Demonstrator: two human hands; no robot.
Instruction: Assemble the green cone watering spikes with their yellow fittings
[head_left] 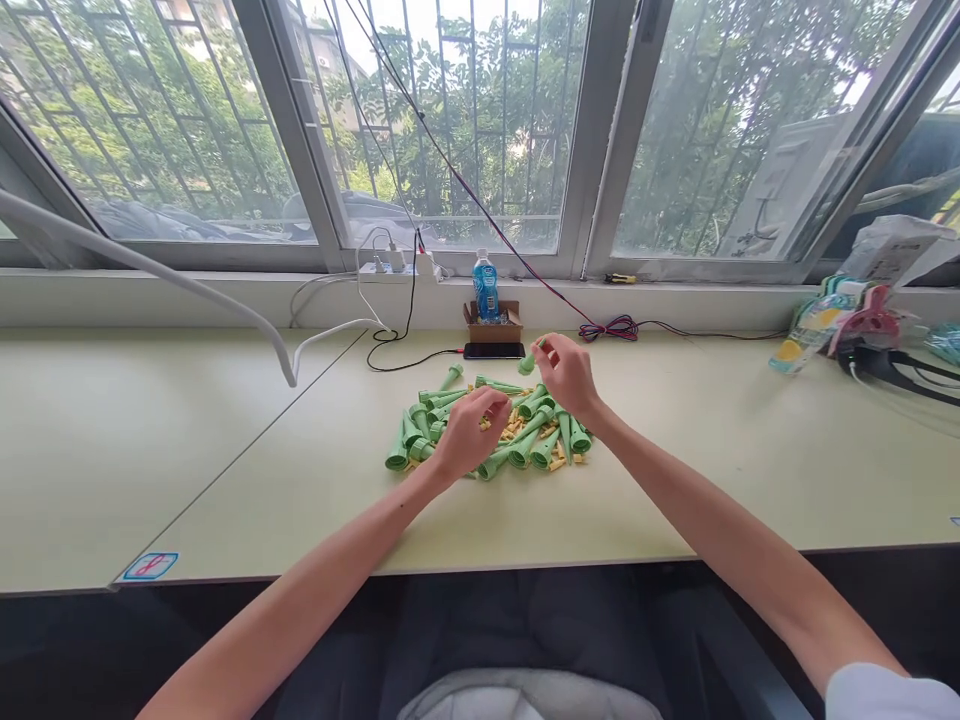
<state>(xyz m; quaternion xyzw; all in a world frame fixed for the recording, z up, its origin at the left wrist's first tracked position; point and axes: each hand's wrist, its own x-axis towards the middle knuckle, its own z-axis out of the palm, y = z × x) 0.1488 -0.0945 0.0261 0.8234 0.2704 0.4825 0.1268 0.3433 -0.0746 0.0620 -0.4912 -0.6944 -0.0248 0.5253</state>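
A heap of green plastic cones mixed with small yellow pieces lies on the pale table in front of me. My right hand is raised just above the back of the heap, fingers pinched on one green cone. My left hand rests low over the middle of the heap, fingers curled down among the yellow pieces; what it pinches is hidden.
Behind the heap a black phone lies flat before a small cardboard box holding a blue bottle. Cables run along the sill. A white tube crosses the left. Packages sit at far right.
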